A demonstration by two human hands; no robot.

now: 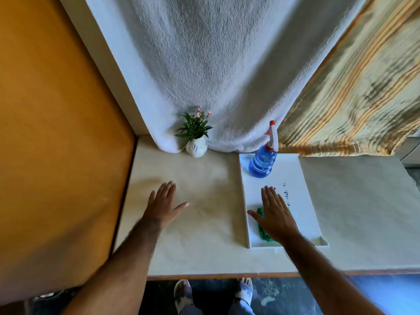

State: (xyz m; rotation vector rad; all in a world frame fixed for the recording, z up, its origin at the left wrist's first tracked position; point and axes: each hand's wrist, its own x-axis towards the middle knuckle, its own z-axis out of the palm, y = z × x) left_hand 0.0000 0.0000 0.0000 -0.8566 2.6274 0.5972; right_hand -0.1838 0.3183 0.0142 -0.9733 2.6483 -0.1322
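Plainly the right hand is the one placed for the job. It is spread flat, fingers straight and close together, thumb out to the left, right over the green cloth. The cloth lies on the near left part of the white board. As far as it shows, its long axis runs away from the person, along the board's left edge, much as the board itself does.

The left hand is flat and splayed too, holding nothing. It sits on or just above the bare table, well apart from the board, so I would not expect it to reach the cloth first. The dark marks lie just right of the right hand's fingertips, further up the board. The blue spray bottle stands upright at the board's far left corner, straight ahead of that hand.

Most of the cloth is hidden under the palm; only green strips show by the thumb and at the wrist. I cannot tell whether the palm presses on it or hovers just above. The marks are too blurred to read, and one fingertip may cover their near end. Something at the board's near right corner is hard to make out.
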